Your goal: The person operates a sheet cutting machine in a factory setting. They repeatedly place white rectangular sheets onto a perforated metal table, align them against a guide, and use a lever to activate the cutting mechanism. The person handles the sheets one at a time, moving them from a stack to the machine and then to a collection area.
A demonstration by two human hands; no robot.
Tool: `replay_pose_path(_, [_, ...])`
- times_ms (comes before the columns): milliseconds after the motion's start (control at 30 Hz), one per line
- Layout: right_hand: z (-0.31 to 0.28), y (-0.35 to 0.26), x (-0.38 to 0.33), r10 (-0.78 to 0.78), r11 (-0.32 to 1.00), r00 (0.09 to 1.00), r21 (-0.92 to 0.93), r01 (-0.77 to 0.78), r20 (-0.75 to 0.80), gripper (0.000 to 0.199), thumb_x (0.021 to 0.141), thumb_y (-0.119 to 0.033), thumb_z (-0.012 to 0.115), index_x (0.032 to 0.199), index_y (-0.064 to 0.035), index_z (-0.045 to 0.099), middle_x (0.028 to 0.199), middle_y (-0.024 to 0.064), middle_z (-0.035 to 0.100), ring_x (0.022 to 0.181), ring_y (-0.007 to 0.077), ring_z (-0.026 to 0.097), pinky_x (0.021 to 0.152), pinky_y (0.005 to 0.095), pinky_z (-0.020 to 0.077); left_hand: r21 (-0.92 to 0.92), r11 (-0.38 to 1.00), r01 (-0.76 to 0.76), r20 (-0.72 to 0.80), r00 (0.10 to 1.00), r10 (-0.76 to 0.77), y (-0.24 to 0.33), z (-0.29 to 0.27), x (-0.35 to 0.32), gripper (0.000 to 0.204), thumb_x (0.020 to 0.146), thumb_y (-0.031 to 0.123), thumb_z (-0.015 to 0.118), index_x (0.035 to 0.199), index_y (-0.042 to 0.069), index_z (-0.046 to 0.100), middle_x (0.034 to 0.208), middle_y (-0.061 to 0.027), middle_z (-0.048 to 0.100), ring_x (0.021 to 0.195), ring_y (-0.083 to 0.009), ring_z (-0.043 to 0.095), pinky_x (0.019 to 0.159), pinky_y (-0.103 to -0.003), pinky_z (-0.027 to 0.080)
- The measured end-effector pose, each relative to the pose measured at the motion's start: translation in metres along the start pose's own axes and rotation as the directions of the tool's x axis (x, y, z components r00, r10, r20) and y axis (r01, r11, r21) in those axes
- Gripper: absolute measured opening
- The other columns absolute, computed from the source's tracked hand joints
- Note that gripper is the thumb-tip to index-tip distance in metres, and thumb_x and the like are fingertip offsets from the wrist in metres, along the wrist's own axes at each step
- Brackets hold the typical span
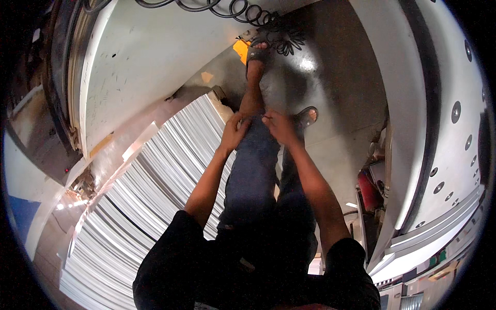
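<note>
Machinery [56, 98], dark and narrow, edges the left side, next to a broad white panel [155, 57] that reaches toward the far side. Nearer, a large stack of pale sheets [160, 170] is packed tightly edge to edge, probably so that the sheets support one another.

Right of the stack, the person's left hand [235, 132] lies against the left side of the dark blue trouser leg [253, 165] at the knee. Its fingers are bent inward; I cannot tell whether they grip cloth. The trouser leg lies in the middle, its hem at the knee and the shin bare beyond. The left sandal [257, 54] is set far forward beside a yellow piece [240, 50], a stance that seems to bring the hem within reach of both hands. A coiled black cable [268, 20] hangs at the far side, its coils presumably allowing it to stretch.

The right hand [278, 128] meets the hem from the right, thumb and fingertips drawn together; whether fabric is pinched between them is hidden. Opposite placement would steady the cloth from both sides. Farther right are the right sandal [307, 120], a red object [369, 191] and a white surface [448, 67] with round dark fittings [455, 112].
</note>
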State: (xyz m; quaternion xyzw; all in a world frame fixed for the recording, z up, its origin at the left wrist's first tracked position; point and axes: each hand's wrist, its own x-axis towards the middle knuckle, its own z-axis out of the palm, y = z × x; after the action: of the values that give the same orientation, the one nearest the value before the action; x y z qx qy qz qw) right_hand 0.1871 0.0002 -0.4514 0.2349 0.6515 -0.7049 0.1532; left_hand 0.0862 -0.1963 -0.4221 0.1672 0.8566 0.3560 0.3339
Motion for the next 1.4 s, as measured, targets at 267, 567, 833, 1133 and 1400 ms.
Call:
replay_pose_path(267, [0.017,-0.03,-0.083,-0.153,0.988,0.965,-0.051,0.145,-0.212,0.021,0.096,-0.021,0.063,0.09,-0.0011,0.063,0.079,0.0149,0.062,0.074,0.0296,0.062,0.069,0.0394,0.0487,-0.041,0.998,0.046,0.148,0.988,-0.039,0.07,-0.03,-0.058,0.022,0.09,0.021,0.062,0.091,-0.001,0.064,0.078,-0.0173,0.06,0.07,-0.0207,0.059,0.067,-0.037,0.048])
replay_pose_path(567, [0.023,-0.028,-0.039,0.329,0.941,0.906,0.011,-0.339,-0.268,0.056,0.095,-0.05,0.064,0.122,-0.0002,0.062,0.114,0.0196,0.067,0.107,0.0271,0.064,0.089,0.0395,0.0491,-0.276,0.78,0.562,-0.145,0.778,-0.612,0.014,0.003,-0.031,0.066,0.087,0.046,0.074,0.131,0.001,0.055,0.106,-0.0206,0.069,0.096,-0.0247,0.067,0.087,-0.037,0.051])
replay_pose_path(833, [0.03,-0.001,-0.072,0.414,0.684,0.848,0.502,-0.529,0.33,0.096,0.089,-0.071,0.055,0.156,-0.0058,0.033,0.16,0.0174,0.032,0.148,0.0305,0.029,0.117,0.0452,0.0291,-0.449,0.382,0.808,0.614,0.589,-0.525,-0.002,-0.002,-0.046,0.09,0.093,0.064,0.059,0.15,-0.003,0.037,0.149,-0.0203,0.046,0.134,-0.0285,0.048,0.114,-0.038,0.036])
replay_pose_path(1133, [0.03,0.023,-0.115,0.511,0.662,0.696,0.285,-0.693,0.504,0.101,0.087,-0.077,0.053,0.154,-0.004,0.035,0.153,0.018,0.043,0.14,0.036,0.041,0.113,0.0494,0.0343,-0.374,0.367,0.852,0.627,0.524,-0.576,0.004,-0.015,-0.117,0.086,0.095,0.067,0.052,0.157,0.011,0.032,0.158,-0.0139,0.037,0.141,-0.0304,0.04,0.118,-0.044,0.032])
replay_pose_path(1400, [-0.025,0.123,-0.134,0.342,0.933,0.94,-0.13,-0.337,0.019,0.04,0.092,-0.036,0.069,0.113,-0.0023,0.069,0.098,0.0092,0.071,0.084,0.0176,0.066,0.075,0.0332,0.0527,-0.157,0.672,0.724,0.316,0.681,-0.661,-0.071,0.016,-0.162,0.089,0.089,0.062,0.06,0.154,0.005,0.036,0.153,-0.0268,0.041,0.142,-0.0369,0.041,0.117,-0.043,0.032])
